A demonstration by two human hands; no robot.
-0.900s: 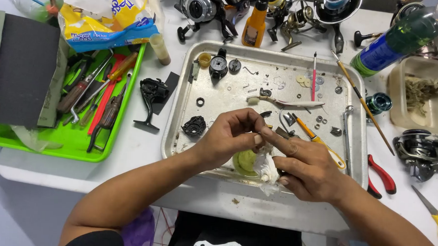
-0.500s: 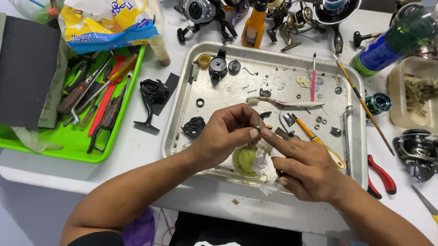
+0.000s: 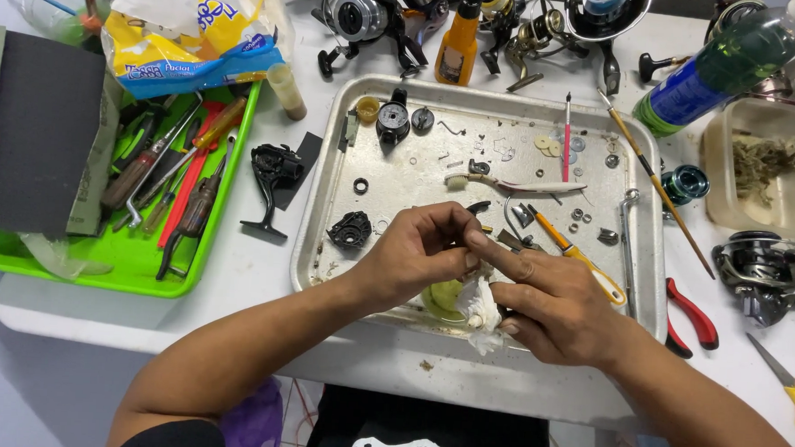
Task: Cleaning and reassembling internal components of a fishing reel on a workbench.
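White tissue (image 3: 481, 309) sits bunched over the metal tray (image 3: 400, 174), under both hands; left hand (image 3: 414, 251) and right hand (image 3: 550, 302) pinch a small part together, keeping drips inside.

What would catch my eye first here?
Both hands, left and right, meet over a metal tray strewn with small parts, pinching something small above a white tissue. A green bin of screwdrivers sits at left, and fishing reels line the far edge.
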